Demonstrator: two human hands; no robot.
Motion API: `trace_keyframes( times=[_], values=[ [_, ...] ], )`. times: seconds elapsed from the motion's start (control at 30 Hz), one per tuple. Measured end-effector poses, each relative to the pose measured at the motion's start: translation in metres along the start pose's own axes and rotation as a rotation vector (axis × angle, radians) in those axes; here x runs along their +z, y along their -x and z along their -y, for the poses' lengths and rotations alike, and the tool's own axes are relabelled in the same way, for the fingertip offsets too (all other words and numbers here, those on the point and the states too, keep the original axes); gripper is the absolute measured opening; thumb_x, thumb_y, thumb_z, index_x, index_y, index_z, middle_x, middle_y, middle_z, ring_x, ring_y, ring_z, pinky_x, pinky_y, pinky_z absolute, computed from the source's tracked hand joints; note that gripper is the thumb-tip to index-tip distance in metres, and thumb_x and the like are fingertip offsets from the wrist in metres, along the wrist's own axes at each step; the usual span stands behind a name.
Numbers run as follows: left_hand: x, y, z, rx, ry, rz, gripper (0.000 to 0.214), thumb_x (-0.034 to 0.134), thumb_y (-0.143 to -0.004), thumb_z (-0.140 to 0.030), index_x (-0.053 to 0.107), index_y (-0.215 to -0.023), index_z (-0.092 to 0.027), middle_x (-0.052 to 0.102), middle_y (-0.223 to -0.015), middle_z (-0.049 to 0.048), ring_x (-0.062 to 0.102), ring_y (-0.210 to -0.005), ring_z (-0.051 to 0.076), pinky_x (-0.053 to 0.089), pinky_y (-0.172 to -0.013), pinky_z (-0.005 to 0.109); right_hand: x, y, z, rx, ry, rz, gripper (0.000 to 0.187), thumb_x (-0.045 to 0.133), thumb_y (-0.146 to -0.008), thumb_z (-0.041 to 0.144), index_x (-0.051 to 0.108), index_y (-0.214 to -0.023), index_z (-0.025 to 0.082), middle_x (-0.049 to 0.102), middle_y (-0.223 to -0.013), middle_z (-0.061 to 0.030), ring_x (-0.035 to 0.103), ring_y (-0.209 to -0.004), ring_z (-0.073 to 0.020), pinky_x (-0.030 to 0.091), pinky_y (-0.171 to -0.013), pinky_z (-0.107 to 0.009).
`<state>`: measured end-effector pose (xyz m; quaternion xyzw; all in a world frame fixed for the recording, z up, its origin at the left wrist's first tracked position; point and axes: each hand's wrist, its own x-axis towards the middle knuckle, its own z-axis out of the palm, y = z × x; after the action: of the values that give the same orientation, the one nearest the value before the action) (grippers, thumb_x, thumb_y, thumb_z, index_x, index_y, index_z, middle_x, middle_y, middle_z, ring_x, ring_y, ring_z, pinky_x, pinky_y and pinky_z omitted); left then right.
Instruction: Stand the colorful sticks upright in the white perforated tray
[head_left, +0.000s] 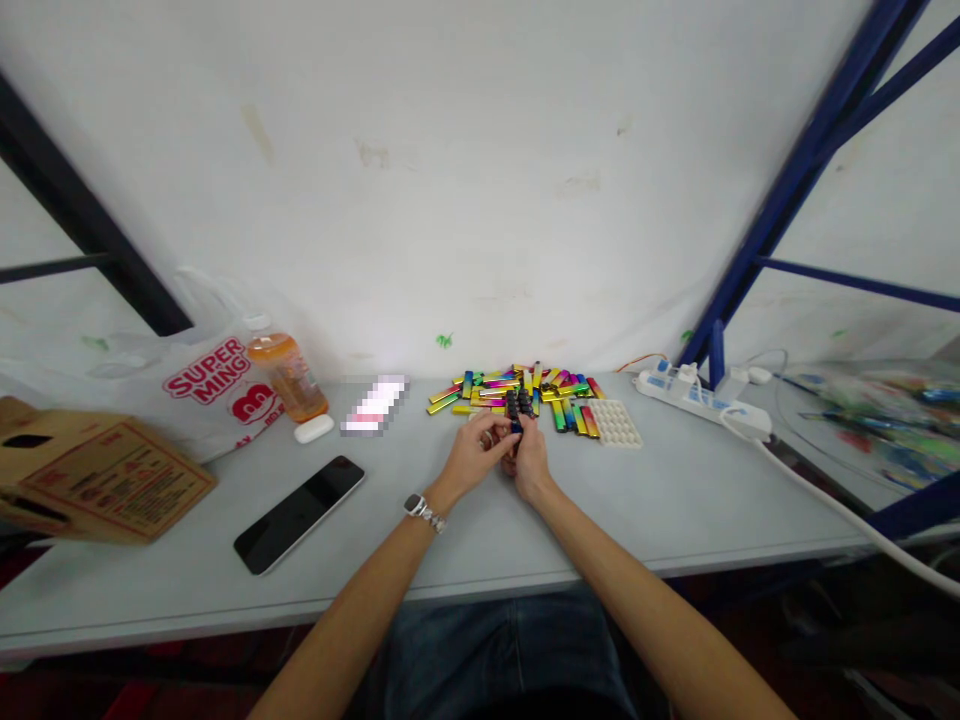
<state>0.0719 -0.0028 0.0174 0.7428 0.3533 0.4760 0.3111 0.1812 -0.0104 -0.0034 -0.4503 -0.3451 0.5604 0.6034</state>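
Left hand (478, 446) and right hand (532, 462) nearly closed, fingers curled around a black ribbed object (515, 410) at their twelve o'clock, shiny multicoloured sticks (491, 392) around it, grey table (637, 510), amber bottle (289, 375) at ten o'clock, white wall (480, 200) behind.

This is looking like a small workshop. A long grey tabletop (675, 515) is running along a scuffed white wall (510, 200), a blue metal frame (795, 185) is standing beside it, and shiny coloured pieces (491, 393) are lying heaped.

An orange bottle (289, 375) stands beside a white case (314, 430).
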Motion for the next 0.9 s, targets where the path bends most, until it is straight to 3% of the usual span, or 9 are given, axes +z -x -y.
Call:
trace_keyframes(
  times=[0.13, 0.5, 0.77, 0.9],
  values=[
    [0.0018, -0.0003, 0.0014, -0.021, 0.055, -0.014, 0.03, 0.07, -0.085, -0.046, 0.069, -0.092, -0.018, 0.063, -0.085, 0.0051, 0.059, -0.08, 0.019, 0.047, -0.067, 0.028, 0.0016, 0.0034, 0.0025, -0.067, -0.02, -0.048, 0.047, 0.044, -0.082, 0.063, 0.04, -0.056, 0.026, 0.034, -0.038, 0.0063, 0.026, -0.034, -0.0103, 0.017, -0.036, -0.026],
    [0.0021, 0.0004, 0.0, -0.036, 0.108, -0.001, 0.028, 0.072, -0.084, -0.044, 0.069, -0.091, -0.017, 0.063, -0.083, 0.0046, 0.059, -0.078, 0.018, 0.047, -0.065, 0.027, 0.0008, 0.0053, 0.0037, -0.029, -0.075, -0.051, 0.047, 0.047, -0.082, 0.064, 0.039, -0.057, 0.026, 0.033, -0.038, 0.0066, 0.026, -0.033, -0.0108, 0.016, -0.035, -0.026],
    [0.0007, 0.0009, 0.0066, -0.014, 0.113, -0.01, 0.026, 0.073, -0.085, -0.041, 0.069, -0.092, -0.017, 0.06, -0.084, 0.0039, 0.058, -0.076, 0.017, 0.047, -0.064, 0.026, -0.0016, 0.0097, 0.0057, 0.013, -0.179, 0.081, 0.054, 0.05, -0.081, 0.073, 0.039, -0.058, 0.025, 0.029, -0.039, 0.0078, 0.02, -0.034, -0.0085, 0.012, -0.036, -0.025],
    [0.0009, 0.0014, 0.0054, 0.0, 0.12, -0.007, 0.024, 0.073, -0.085, -0.039, 0.07, -0.091, -0.016, 0.061, -0.084, 0.0042, 0.058, -0.076, 0.016, 0.047, -0.062, 0.026, -0.0019, 0.0095, 0.0042, -0.003, -0.175, 0.082, 0.053, 0.052, -0.08, 0.07, 0.039, -0.057, 0.024, 0.03, -0.039, 0.008, 0.02, -0.033, -0.0078, 0.013, -0.036, -0.024]
  ],
)
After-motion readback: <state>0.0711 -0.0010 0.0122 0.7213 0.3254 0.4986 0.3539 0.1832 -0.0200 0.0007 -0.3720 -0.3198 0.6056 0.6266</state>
